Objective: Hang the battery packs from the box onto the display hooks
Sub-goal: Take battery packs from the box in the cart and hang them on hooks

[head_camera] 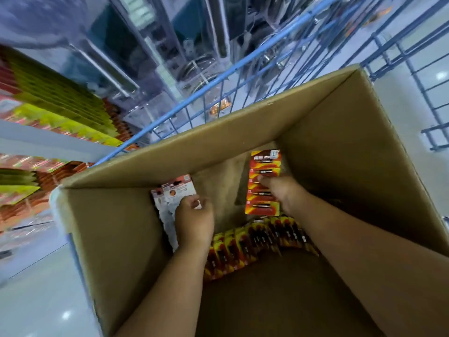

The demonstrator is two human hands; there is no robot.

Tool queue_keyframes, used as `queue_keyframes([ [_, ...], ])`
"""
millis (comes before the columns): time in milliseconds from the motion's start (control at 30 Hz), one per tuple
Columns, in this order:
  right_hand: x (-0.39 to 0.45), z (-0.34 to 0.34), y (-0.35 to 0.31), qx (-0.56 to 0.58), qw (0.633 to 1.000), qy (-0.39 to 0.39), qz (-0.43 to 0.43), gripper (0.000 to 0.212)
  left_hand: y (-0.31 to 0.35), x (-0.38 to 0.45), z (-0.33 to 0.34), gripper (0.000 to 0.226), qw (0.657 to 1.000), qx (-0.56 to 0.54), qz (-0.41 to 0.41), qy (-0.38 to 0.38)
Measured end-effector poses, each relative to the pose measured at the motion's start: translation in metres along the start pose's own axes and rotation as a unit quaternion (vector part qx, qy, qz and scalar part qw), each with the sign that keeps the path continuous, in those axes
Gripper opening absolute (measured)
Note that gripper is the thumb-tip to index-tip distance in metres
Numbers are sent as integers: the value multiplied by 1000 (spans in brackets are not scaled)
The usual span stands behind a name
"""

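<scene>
Both my arms reach down into a large open cardboard box (pixel 243 132). My left hand (pixel 193 221) grips a strip of battery packs (pixel 170 198) turned back side up, white and pale red, against the box's left wall. My right hand (pixel 281 190) pinches a red and yellow strip of battery packs (pixel 263 166) that shows several black cells on its front. Under my hands a row of several more red and yellow battery packs (pixel 257 242) stands on edge on the box floor.
The box sits in a blue wire cart (pixel 218 79). Display shelves (pixel 56 103) with yellow-green and red hanging packs run along the left, blurred. Pale shiny floor (pixel 36 300) shows at lower left and upper right. Blurred shop fixtures stand beyond the cart.
</scene>
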State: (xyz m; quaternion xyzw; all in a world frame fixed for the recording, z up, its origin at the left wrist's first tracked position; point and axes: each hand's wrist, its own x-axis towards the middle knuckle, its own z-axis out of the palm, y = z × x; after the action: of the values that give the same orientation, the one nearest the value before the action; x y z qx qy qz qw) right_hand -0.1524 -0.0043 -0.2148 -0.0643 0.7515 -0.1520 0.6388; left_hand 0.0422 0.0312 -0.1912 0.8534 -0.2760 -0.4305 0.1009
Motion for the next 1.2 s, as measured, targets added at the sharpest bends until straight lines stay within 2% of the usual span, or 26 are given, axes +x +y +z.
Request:
queue_keyframes([
  [100, -5, -5, 3, -13, 999, -34, 1, 27, -12, -2, -8, 50, 989, 133, 9, 71],
  [233, -1, -13, 8, -40, 997, -65, -14, 15, -15, -3, -2, 66, 953, 296, 29, 62],
  [400, 11, -14, 14, -46, 996, -79, -17, 15, -8, 20, 17, 78, 932, 356, -23, 65],
  [533, 22, -11, 19, -48, 996, -78, -18, 18, -16, 34, 25, 74, 919, 382, -25, 90],
  [600, 23, -8, 20, -47, 996, -77, -20, 18, -25, 31, 21, 68, 929, 358, -8, 90],
  [700, 23, -5, 21, -41, 996, -74, -21, 16, -39, 31, 12, 43, 954, 275, 27, 117],
  [833, 12, -3, 19, -47, 995, -90, -26, 21, -28, 31, 1, 22, 991, 84, -56, 83],
  [933, -5, -5, 14, -53, 993, -102, -35, 23, -22, 15, -13, 23, 992, 12, -97, 75],
  [1067, -49, -17, 5, -54, 990, -122, -42, 26, -16, -15, -30, 16, 990, -95, -104, 18],
  [1133, -75, -27, 2, -38, 989, -132, -57, 26, -7, -37, -44, 18, 976, -186, -103, -44],
  [1200, -100, -36, 1, -19, 988, -134, -70, 31, 4, -60, -63, 17, 966, -229, -79, -91],
])
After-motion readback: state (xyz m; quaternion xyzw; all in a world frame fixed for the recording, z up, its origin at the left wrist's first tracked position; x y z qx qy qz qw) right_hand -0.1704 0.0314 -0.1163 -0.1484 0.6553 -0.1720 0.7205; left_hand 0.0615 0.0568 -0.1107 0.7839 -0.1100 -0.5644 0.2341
